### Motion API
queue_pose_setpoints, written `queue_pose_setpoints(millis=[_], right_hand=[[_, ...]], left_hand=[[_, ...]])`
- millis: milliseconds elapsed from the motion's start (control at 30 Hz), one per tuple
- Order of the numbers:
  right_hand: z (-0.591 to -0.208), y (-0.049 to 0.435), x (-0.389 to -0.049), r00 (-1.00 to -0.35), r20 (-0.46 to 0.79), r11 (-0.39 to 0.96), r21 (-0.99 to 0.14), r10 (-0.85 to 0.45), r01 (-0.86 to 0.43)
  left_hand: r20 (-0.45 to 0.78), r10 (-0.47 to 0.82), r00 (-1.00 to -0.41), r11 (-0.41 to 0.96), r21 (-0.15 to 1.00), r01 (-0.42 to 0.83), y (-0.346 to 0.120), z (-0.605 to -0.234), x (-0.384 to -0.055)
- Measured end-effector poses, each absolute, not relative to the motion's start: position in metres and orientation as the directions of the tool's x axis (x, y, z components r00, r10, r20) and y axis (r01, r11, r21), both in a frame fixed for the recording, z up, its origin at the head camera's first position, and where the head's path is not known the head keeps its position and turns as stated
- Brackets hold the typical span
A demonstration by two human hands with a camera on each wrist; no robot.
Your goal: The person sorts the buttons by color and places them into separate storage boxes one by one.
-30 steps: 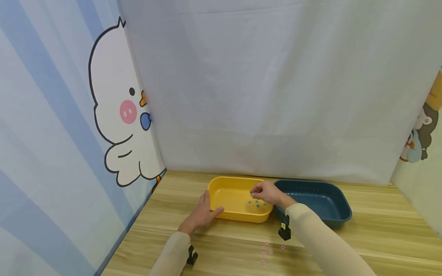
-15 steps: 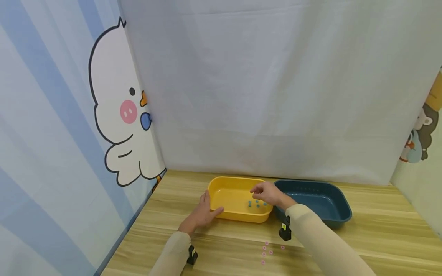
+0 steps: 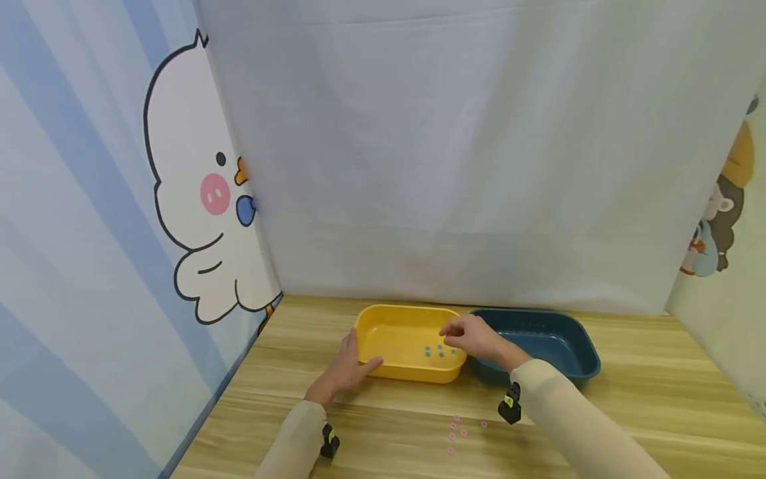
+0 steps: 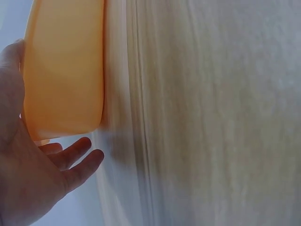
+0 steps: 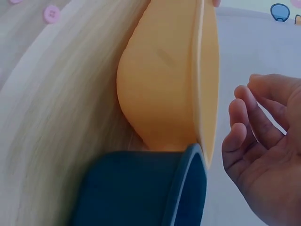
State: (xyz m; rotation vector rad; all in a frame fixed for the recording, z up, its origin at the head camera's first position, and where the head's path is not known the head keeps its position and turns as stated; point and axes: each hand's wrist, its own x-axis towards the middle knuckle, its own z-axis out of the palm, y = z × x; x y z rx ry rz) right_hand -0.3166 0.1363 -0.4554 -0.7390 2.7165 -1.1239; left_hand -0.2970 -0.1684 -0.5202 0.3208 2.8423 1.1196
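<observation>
Two trays seen: yellow tray [image 3: 389, 339], dark blue tray [image 3: 556, 346] just beside. Five small blue pieces [image 3: 427, 354] seen in yellow tray's right part; six pink buttons [image 3: 451, 436] scattered on table [image 3: 383, 432]. Yellow tray's left end touched by left hand [image 3: 344, 370], fingers spread. Right hand [image 3: 477, 338] poised above right end, fingers loosely bent, nothing seen held.

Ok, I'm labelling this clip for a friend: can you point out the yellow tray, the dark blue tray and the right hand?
Yellow tray [image 3: 391, 340], head view: on its inside floor.
Dark blue tray [image 3: 558, 350], head view: on its inside floor.
Right hand [image 3: 475, 338], head view: on its middle.
</observation>
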Motion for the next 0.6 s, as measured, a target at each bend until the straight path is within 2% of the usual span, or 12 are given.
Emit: queue_pose_setpoints(millis=[433, 600], right_hand=[[-0.454, 0.17, -0.296, -0.875, 0.101, 0.607, -0.683, -0.473, -0.406], [-0.452, 0.19, -0.286, -0.899, 0.11, 0.634, -0.673, -0.424, -0.381]], left_hand=[[0.055, 0.205, -0.977, 0.734, 0.652, 0.19, -0.169, -0.523, -0.299], [0.172, 0.236, -0.956, 0.761, 0.58, 0.292, -0.166, -0.516, -0.298]])
